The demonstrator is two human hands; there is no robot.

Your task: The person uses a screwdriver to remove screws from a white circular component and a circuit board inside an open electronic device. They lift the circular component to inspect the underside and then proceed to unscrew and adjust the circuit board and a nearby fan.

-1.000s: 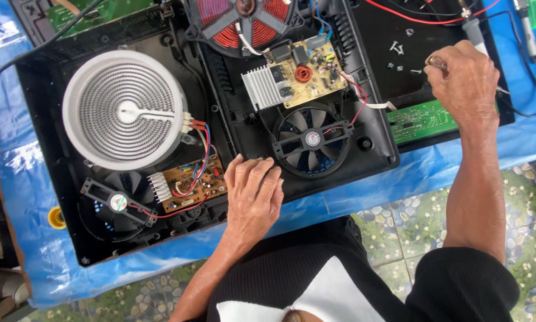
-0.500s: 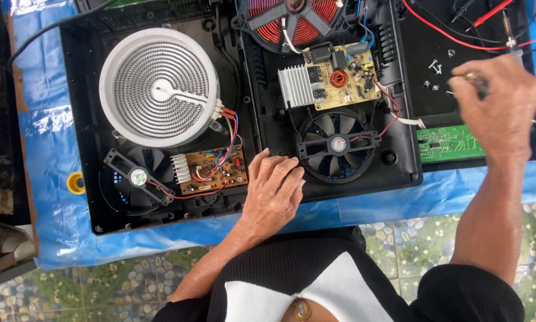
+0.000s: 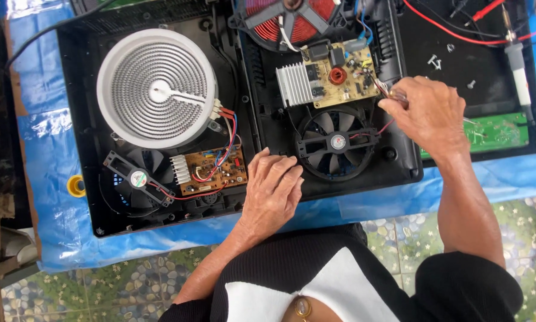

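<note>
Blue tarp [image 3: 47, 119], left hand [image 3: 274, 191] flat, right hand [image 3: 426, 113] moved inward, pinching wires [image 3: 387, 90].

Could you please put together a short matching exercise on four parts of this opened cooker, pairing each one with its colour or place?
Things:
1. spiral heating element
2. right cooling fan
3. finned heat sink
4. green circuit board

Descriptions:
A. silver, on the tan board above the fan
B. white and round, in the left half
C. at the far right, beyond the right hand
D. black, just right of the left hand

Pairs: 1-B, 2-D, 3-A, 4-C
</note>
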